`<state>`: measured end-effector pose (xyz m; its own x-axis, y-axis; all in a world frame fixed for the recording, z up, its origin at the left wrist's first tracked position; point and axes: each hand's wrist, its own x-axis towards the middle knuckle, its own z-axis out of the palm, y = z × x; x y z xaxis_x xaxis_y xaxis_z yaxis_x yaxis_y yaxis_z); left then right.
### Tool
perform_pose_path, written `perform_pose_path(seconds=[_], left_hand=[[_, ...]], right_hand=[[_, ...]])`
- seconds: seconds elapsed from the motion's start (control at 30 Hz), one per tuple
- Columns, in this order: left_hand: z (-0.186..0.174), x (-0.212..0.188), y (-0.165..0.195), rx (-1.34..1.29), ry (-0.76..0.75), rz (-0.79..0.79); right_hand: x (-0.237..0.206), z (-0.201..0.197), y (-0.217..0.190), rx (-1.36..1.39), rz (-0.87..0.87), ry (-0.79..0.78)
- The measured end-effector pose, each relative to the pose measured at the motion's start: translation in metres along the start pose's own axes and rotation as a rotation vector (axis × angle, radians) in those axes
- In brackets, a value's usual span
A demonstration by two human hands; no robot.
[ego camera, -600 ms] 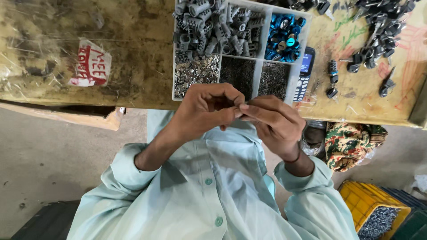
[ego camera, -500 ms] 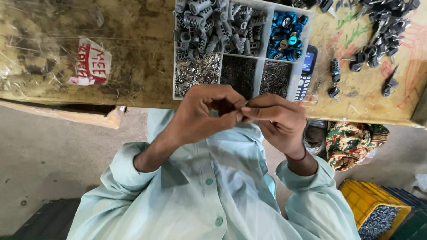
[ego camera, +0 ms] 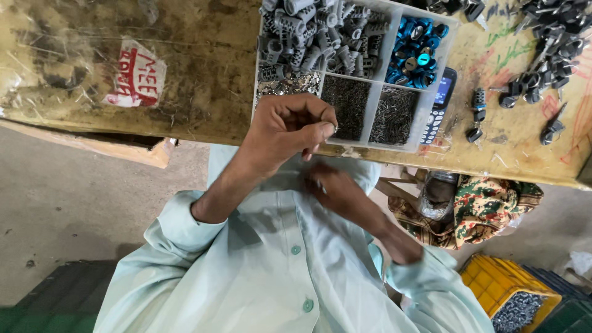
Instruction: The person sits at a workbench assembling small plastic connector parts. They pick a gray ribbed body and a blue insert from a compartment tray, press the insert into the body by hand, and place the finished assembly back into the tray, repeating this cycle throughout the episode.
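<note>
Small metal piece sits pinched between the fingertips of the left hand, raised just before the compartment tray as if for a closer look, while the right hand waits curled below the tray, its grip impossible to tell.
</note>
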<state>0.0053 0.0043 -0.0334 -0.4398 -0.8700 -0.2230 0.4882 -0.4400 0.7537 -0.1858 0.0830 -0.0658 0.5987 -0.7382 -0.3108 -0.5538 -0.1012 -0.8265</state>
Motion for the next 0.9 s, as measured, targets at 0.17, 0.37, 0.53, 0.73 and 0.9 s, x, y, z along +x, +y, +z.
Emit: perform_pose_path(seconds=[0.17, 0.37, 0.53, 0.73, 0.9], left_hand=[[-0.001, -0.002, 0.001, 0.045, -0.018, 0.001], [-0.003, -0.004, 0.013, 0.064, -0.030, -0.006], [0.000, -0.003, 0.006, 0.106, -0.053, 0.030], [0.002, -0.006, 0.006, 0.139, -0.069, 0.048], [0.004, -0.005, 0.007, 0.113, -0.077, 0.057]], right_hand=[[0.052, 0.045, 0.053, 0.119, -0.026, 0.472], [0.068, 0.048, 0.055, 0.375, 0.119, 0.314], [0.066, 0.045, 0.061, 0.432, 0.163, 0.291], [0.067, 0.044, 0.065, 0.844, 0.137, 0.231], [0.066, 0.028, 0.066, 0.552, 0.117, 0.293]])
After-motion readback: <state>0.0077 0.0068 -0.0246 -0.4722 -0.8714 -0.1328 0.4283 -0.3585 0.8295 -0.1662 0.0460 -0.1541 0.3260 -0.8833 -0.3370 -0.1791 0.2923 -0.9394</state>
